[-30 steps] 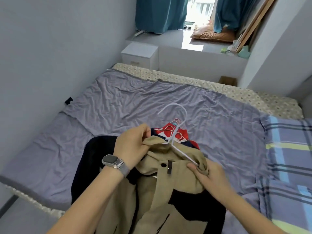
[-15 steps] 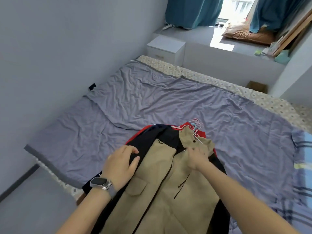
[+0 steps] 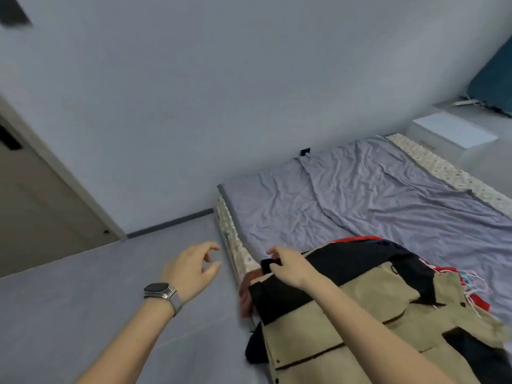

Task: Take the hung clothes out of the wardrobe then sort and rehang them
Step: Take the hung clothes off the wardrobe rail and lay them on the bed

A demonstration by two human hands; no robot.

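Observation:
A beige and black jacket lies on top of a pile of clothes at the bed's near corner. Red garments show under it, and a bunch of thin hanger hooks sticks out on the right. My right hand is at the jacket's left side, its fingers curled round the end of a black sleeve. Left of the bed, my left hand, with a watch on the wrist, hovers over the floor. Its fingers are loosely curled and hold nothing.
The bed has a wrinkled lilac sheet and runs along the grey wall. A white nightstand and a teal curtain are at the far right. A door stands at the left, beyond grey floor.
The view has swung left. My left hand has come off the jacket and now hovers over the floor. My right hand moved from the collar to the black sleeve.

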